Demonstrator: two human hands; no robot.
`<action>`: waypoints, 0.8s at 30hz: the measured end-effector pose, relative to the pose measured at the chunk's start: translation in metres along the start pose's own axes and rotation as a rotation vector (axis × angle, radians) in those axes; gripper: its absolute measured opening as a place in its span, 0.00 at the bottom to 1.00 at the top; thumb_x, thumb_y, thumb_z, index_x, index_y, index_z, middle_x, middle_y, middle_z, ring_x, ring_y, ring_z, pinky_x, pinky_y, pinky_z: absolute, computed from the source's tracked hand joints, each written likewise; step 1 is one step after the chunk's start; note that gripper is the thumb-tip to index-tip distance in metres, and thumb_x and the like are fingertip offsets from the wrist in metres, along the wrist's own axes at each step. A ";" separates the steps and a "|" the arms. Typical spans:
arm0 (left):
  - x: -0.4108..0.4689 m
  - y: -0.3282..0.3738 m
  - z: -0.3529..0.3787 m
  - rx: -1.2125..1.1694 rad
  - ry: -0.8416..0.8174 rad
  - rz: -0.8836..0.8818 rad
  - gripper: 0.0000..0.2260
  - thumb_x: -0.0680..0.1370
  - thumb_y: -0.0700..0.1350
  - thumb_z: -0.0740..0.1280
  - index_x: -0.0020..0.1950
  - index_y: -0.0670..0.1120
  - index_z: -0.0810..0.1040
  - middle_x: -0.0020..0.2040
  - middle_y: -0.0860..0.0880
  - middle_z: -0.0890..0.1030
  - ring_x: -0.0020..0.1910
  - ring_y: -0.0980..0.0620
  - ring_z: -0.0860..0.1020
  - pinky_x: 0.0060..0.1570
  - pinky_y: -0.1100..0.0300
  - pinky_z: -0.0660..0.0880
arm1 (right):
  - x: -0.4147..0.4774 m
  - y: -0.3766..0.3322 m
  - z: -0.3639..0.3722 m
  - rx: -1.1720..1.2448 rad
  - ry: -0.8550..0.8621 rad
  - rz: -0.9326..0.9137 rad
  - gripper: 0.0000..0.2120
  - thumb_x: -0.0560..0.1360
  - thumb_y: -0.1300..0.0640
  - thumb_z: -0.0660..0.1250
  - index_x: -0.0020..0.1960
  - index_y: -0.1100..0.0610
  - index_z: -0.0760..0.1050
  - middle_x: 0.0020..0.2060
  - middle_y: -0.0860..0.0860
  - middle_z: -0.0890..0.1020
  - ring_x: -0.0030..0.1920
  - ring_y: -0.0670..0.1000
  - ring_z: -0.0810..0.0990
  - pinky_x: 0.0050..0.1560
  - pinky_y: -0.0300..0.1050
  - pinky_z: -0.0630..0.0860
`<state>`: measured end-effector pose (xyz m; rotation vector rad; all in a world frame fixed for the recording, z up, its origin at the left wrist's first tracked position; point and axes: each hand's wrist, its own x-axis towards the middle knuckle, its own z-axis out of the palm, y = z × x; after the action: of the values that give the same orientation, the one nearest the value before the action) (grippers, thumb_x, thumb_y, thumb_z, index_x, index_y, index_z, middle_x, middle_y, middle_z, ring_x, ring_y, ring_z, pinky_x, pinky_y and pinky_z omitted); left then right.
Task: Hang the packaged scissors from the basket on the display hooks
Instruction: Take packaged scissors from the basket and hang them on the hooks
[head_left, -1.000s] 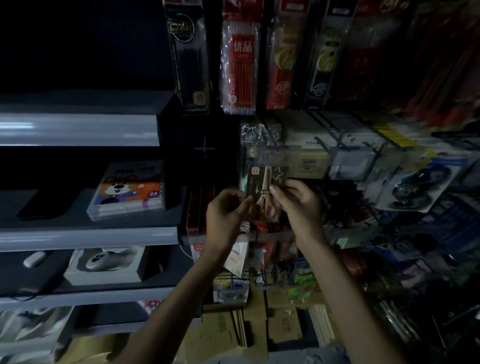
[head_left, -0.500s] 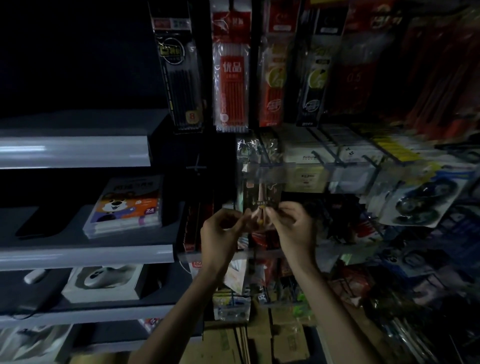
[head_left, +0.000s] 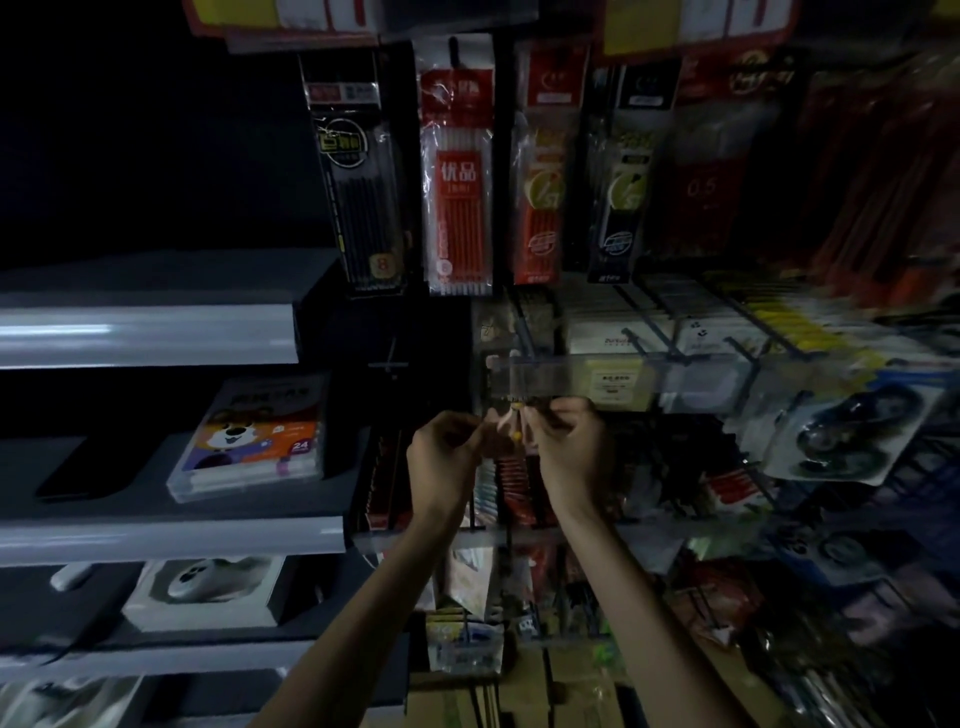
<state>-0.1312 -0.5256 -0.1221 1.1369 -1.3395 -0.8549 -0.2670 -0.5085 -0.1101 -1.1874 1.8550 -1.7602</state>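
Since a second ago the scissors pack (head_left: 511, 430) has moved up from face-on to just under the clear price strip (head_left: 550, 375), near the wire hook (head_left: 521, 335). Looks like the threading step, probably not seated yet. Left hand (head_left: 444, 457) and right hand (head_left: 571, 452) pinch its sides, fingers clamped. Glossy film over card, thin metal prong. Hang hole hidden.

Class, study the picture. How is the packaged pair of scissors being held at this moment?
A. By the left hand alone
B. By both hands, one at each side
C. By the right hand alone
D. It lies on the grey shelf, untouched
B: the left hand and the right hand each pinch a side of the scissors package, just under the clear price rail.
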 end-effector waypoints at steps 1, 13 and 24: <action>0.001 -0.005 0.001 0.004 0.007 -0.015 0.04 0.78 0.47 0.76 0.45 0.49 0.85 0.39 0.54 0.88 0.40 0.58 0.86 0.40 0.58 0.80 | -0.001 0.001 0.000 -0.007 0.002 0.006 0.10 0.74 0.52 0.78 0.47 0.52 0.77 0.33 0.38 0.78 0.33 0.33 0.79 0.32 0.26 0.71; 0.001 -0.017 0.004 0.113 -0.022 0.134 0.12 0.82 0.59 0.69 0.59 0.54 0.84 0.57 0.55 0.84 0.57 0.57 0.83 0.56 0.51 0.83 | -0.010 0.016 0.007 -0.044 -0.019 -0.045 0.28 0.77 0.42 0.71 0.73 0.52 0.74 0.65 0.49 0.81 0.65 0.47 0.78 0.62 0.40 0.73; -0.003 -0.008 0.016 -0.065 -0.008 0.000 0.11 0.83 0.52 0.70 0.55 0.47 0.87 0.47 0.52 0.89 0.49 0.57 0.87 0.49 0.56 0.85 | -0.012 0.013 0.017 0.012 -0.026 -0.060 0.12 0.82 0.53 0.68 0.64 0.52 0.81 0.45 0.35 0.80 0.46 0.32 0.78 0.41 0.21 0.69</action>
<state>-0.1465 -0.5270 -0.1327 1.0839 -1.3089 -0.8978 -0.2524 -0.5123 -0.1290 -1.2677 1.8096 -1.7763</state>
